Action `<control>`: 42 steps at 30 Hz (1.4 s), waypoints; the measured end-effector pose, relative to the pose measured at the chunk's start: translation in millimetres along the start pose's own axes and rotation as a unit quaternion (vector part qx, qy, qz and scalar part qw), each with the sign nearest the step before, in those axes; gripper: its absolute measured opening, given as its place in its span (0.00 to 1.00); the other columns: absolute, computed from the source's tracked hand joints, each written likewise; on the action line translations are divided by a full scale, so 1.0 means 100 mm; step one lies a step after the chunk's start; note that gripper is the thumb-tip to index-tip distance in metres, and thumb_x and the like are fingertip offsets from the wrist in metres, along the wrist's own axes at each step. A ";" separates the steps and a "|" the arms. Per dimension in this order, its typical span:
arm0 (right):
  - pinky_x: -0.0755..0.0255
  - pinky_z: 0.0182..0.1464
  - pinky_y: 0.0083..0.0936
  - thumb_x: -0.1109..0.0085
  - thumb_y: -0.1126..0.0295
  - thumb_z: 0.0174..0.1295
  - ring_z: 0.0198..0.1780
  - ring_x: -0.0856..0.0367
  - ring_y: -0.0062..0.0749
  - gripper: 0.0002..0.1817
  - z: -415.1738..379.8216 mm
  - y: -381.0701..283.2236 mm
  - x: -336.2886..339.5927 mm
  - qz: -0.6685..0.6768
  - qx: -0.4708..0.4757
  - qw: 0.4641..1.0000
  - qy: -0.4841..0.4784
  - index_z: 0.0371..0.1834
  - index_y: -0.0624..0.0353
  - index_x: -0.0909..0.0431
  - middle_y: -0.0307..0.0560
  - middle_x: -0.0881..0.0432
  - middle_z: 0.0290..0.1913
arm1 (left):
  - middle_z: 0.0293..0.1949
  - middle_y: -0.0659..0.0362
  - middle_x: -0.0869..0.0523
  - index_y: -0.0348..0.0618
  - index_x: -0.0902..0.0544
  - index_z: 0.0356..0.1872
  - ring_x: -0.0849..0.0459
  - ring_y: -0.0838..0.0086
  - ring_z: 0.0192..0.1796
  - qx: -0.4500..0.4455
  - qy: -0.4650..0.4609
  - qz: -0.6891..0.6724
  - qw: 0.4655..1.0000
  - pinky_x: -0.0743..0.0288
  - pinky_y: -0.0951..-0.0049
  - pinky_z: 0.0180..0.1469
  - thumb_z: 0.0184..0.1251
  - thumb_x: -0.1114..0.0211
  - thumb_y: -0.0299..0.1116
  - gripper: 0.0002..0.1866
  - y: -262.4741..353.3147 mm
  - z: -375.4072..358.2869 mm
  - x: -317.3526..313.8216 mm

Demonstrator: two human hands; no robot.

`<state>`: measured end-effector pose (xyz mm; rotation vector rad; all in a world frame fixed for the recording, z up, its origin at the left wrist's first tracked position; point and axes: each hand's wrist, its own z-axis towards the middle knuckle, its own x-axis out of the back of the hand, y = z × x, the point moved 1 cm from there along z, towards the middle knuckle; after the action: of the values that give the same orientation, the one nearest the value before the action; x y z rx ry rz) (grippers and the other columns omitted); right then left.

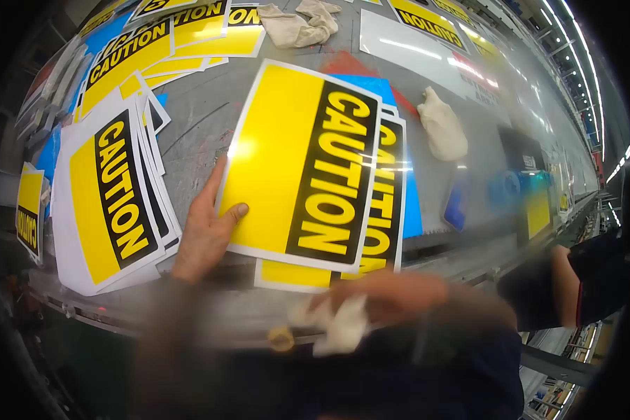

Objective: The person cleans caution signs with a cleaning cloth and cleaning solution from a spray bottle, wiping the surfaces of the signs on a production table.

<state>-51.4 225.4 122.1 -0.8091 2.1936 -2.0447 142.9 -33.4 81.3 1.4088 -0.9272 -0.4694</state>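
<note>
A yellow-and-black caution sign point(273, 154) is tilted up in my left hand point(206, 227), the thumb on its face and the fingers behind its left edge. Beneath it, further caution signs point(388, 231) lie on a blue sheet point(414, 203), partly covered. At the table's front edge, my right hand point(399, 290) is smeared by motion but closed around a white cloth point(346, 325), below the held sign. To the left of my left hand rests a stack of caution signs point(84, 196) with white sheets.
More caution signs point(126, 59) cover the back left. Crumpled cloths point(297, 24) lie at the back, and a white glove or cloth point(441, 126) lies right of the signs. A blue flat object point(457, 199) is nearby. Another person's arm point(565, 283) shows at right.
</note>
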 end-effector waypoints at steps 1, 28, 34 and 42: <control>0.18 0.69 0.42 0.37 0.76 0.77 0.66 0.10 0.48 0.24 -0.07 0.01 0.24 -0.024 0.002 0.991 0.131 0.74 0.61 0.25 0.55 0.12 0.66 | 0.88 0.39 0.35 0.33 0.42 0.89 0.41 0.54 0.91 -0.008 -0.005 -0.017 1.000 0.53 0.60 0.91 0.75 0.30 0.26 0.45 -0.02 -0.01 0.01; 0.19 0.67 0.44 0.42 0.76 0.73 0.63 0.11 0.63 0.34 -0.33 -0.15 0.01 -0.001 -0.129 0.988 -0.080 0.84 0.46 0.27 0.61 0.12 0.65 | 0.86 0.38 0.31 0.39 0.42 0.90 0.34 0.52 0.88 0.045 0.002 0.046 0.998 0.43 0.64 0.88 0.76 0.29 0.27 0.46 0.02 -0.09 -0.02; 0.13 0.62 0.44 0.43 0.84 0.66 0.60 0.06 0.57 0.10 -0.80 0.05 0.17 0.004 -0.079 0.956 0.283 0.49 0.63 0.27 0.71 0.09 0.59 | 0.87 0.44 0.32 0.41 0.39 0.90 0.32 0.59 0.86 -0.025 0.097 -0.005 0.995 0.42 0.64 0.87 0.75 0.27 0.28 0.45 0.29 -0.33 0.76; 0.13 0.63 0.42 0.39 0.84 0.66 0.61 0.06 0.56 0.12 -0.74 0.09 0.35 -0.003 -0.095 0.965 0.244 0.49 0.60 0.25 0.69 0.09 0.59 | 0.89 0.46 0.36 0.34 0.42 0.90 0.33 0.62 0.87 -0.012 0.308 -0.018 0.951 0.39 0.63 0.86 0.74 0.29 0.22 0.46 -0.05 -1.18 2.24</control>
<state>-111.8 280.0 134.9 -0.3375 2.6663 -2.2528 366.2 -132.2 146.9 1.4290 -0.3855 -0.0477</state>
